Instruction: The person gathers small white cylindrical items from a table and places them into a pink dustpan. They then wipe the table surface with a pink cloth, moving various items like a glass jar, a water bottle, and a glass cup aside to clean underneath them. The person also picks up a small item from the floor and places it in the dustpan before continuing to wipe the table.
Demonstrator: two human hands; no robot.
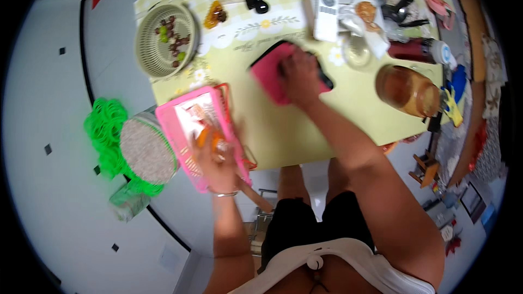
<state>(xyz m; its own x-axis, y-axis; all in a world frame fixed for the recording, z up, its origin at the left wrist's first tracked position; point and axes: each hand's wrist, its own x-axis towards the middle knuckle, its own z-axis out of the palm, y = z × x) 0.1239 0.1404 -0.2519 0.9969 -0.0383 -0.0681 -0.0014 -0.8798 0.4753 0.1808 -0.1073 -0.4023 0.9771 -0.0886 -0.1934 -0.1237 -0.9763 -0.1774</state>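
Note:
My right hand (300, 76) presses on a pink cloth (267, 76) with black edging, laid on the table near its middle. The fingers are bent onto the cloth and slightly blurred. A dark part of it shows past the hand on the right. Lower left, my left hand (215, 160) is closed round a small orange item (205, 137), whose exact kind I cannot make out. That hand is over a shallow pink plastic basket (170, 122) at the table's left edge. White and reddish packets (197, 113) lie in the basket, and a red handle-like loop (224, 98) runs along its right side.
A colander (143, 43) with grapes stands far left. Behind lie a yellow-orange item (214, 15) and a black hair claw (257, 1). Far right are a white device (327, 15), a large brown jar (406, 90) and a dark red bottle (411, 50). A round stool (147, 149) stands left.

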